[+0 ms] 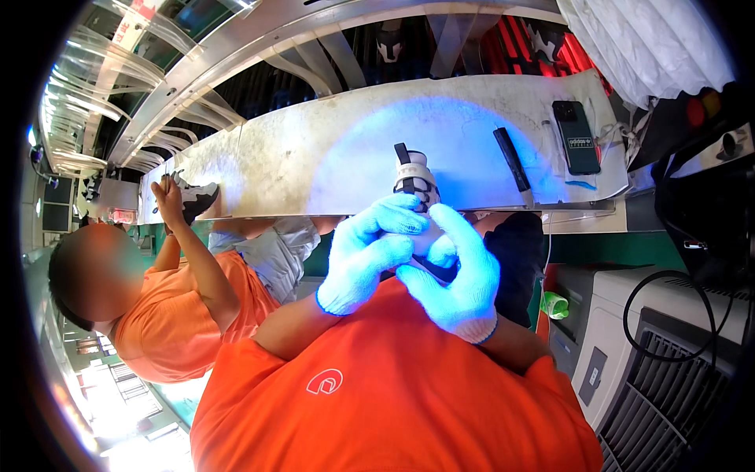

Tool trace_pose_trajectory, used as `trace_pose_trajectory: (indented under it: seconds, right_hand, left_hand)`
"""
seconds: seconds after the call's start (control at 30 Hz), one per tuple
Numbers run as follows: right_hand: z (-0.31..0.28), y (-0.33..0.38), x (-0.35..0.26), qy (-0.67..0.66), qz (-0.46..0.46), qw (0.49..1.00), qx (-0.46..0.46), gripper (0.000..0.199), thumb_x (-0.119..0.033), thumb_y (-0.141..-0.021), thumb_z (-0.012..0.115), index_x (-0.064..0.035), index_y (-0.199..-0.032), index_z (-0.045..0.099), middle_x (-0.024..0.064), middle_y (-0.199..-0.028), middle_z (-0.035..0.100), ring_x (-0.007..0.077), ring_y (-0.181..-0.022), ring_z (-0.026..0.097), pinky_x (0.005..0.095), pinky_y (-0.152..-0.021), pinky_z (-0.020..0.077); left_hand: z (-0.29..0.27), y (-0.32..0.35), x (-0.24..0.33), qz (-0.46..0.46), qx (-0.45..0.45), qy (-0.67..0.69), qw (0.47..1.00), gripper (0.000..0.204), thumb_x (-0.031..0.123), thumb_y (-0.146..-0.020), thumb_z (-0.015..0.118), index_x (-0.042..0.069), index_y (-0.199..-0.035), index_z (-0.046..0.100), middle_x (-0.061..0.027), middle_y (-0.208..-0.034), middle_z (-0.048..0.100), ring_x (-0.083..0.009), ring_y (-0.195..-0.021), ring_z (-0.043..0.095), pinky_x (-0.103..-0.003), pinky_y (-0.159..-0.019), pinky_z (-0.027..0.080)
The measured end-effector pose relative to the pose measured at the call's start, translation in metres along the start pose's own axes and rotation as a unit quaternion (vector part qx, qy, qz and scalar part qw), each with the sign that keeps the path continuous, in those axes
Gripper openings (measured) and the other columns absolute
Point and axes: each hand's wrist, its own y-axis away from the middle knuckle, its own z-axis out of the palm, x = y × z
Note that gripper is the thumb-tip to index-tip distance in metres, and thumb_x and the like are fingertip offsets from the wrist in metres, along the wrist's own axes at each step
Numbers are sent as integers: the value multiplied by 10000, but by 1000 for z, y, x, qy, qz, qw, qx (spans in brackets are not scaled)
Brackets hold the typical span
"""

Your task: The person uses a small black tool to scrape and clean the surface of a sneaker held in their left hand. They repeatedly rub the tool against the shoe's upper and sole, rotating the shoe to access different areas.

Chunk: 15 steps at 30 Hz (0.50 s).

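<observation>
At the blue-lit table (pixel 267 161), gloved hands (pixel 362 252) hold a shoe (pixel 417 177)

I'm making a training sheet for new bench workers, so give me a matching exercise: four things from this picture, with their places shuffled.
Things:
1. Near shoe
2. Black stick-shaped tool
3. Dark phone
4. Far shoe

Places:
A. Near the right end of the bench
B. Beside the co-worker's hand
C. Between the gloved left hand and gloved right hand
D. Between the near shoe and the phone

Pairs: 1-C, 2-D, 3-A, 4-B
</observation>
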Motion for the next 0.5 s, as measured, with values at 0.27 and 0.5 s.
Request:
trace_pose_trajectory:
  seconds: [0.27, 0.5]
  right_hand:
    - [-9, 0, 11, 13, -43, 998, -33, 896, -28, -845, 937, 73, -1609, 479, 66, -876, 678, 142, -762, 674, 299, -701, 570]
    - [-4, 9, 12, 68, 1, 998, -19, 949, -68, -785, 978, 49, -1603, 511, 86, -946, 707, 179, -810, 712, 336, -741, 605]
  left_hand:
    - [-15, -6, 4, 44, -84, -69, 993, 674, 249, -820, 1005, -10, -1379, 732, -197, -1558, 626, -311, -1532, 530, -474, -1295, 383]
    - [-21, -8, -8, 159, -72, -220, 960, 690, 324, -821, 1013, -22, -1356, 748, -211, -1435, 723, -324, -1400, 660, -472, -1210, 494]
